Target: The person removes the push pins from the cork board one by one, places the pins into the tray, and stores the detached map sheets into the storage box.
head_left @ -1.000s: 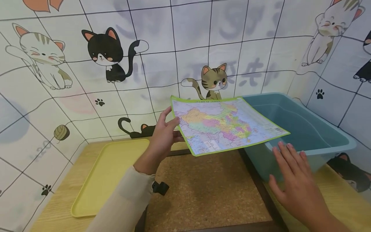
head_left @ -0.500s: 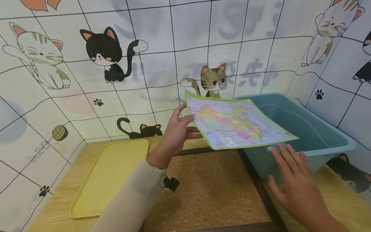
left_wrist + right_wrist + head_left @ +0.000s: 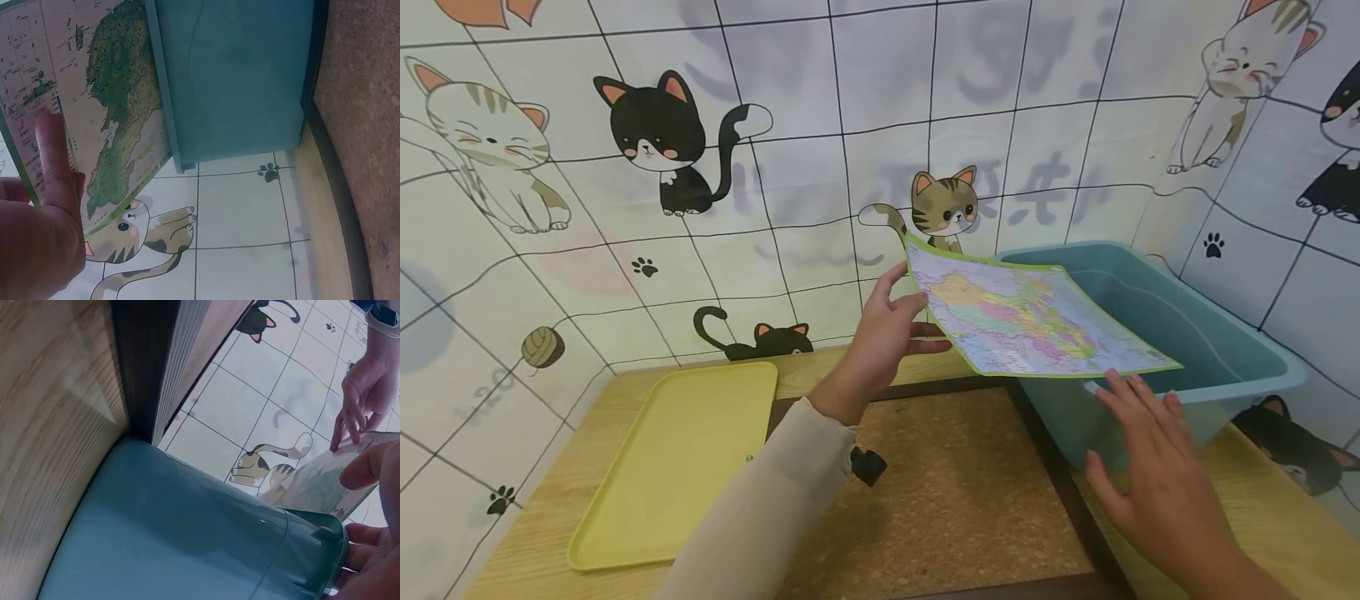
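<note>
My left hand (image 3: pixel 883 337) grips a printed map sheet (image 3: pixel 1015 317) with a green border by its left edge, thumb on top and other fingers beneath. The sheet tilts down to the right, its far part overlapping the opening of a blue-green plastic bin (image 3: pixel 1060 417). The left wrist view shows the sheet's reverse (image 3: pixel 125 94), printed with a green relief map, and a finger lying against it. My right hand (image 3: pixel 1165 483) has its fingers extended at the bin's near rim, thumb held apart. In the right wrist view, its fingertips (image 3: pixel 359 556) are right at that rim.
A cork board (image 3: pixel 970 492) with a dark frame lies in the middle of the wooden tabletop (image 3: pixel 1285 517). On the left lies a yellow tray (image 3: pixel 677 467). Behind stands a wall covering (image 3: pixel 805 283) printed with cats and grid lines.
My left hand has carried the map sheet to the right, further over the bin. The right hand stays by the bin's rim, and the head view has shifted slightly.
</note>
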Action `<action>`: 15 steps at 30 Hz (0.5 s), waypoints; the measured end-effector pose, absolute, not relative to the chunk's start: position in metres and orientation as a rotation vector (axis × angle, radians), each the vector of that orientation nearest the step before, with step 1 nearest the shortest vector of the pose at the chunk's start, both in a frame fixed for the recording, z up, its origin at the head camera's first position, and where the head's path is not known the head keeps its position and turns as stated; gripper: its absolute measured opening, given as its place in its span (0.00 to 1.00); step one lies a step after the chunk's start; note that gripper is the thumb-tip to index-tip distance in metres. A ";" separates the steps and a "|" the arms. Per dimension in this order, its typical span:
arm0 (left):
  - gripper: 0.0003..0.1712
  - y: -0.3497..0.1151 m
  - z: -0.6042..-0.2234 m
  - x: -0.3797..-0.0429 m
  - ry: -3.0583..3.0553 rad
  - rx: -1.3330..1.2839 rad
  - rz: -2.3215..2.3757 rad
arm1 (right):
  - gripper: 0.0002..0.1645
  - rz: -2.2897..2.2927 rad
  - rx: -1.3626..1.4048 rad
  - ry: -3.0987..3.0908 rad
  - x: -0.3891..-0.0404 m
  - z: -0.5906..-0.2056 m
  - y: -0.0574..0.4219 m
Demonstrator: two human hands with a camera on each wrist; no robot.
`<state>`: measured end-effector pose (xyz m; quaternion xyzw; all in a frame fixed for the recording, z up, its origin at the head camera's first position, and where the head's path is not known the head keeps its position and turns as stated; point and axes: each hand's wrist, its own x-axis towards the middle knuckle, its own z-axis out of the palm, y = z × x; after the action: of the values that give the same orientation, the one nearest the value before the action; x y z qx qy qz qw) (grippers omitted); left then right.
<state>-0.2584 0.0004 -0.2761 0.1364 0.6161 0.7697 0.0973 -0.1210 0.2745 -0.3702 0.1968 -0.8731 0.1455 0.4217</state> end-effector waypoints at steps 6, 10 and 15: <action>0.31 0.012 -0.280 -0.263 1.823 0.407 2.267 | 0.45 0.354 0.480 -2.203 -0.121 -0.372 0.274; 0.31 0.020 -0.283 -0.267 1.834 0.394 2.266 | 0.44 0.348 0.483 -2.205 -0.121 -0.372 0.275; 0.31 0.029 -0.284 -0.269 1.843 0.405 2.245 | 0.43 0.368 0.490 -2.197 -0.122 -0.372 0.276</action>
<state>-0.2695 0.0294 -0.2838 0.1372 0.6250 0.7614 0.1042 -0.1221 0.2762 -0.3723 0.1951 -0.8754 0.1465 0.4173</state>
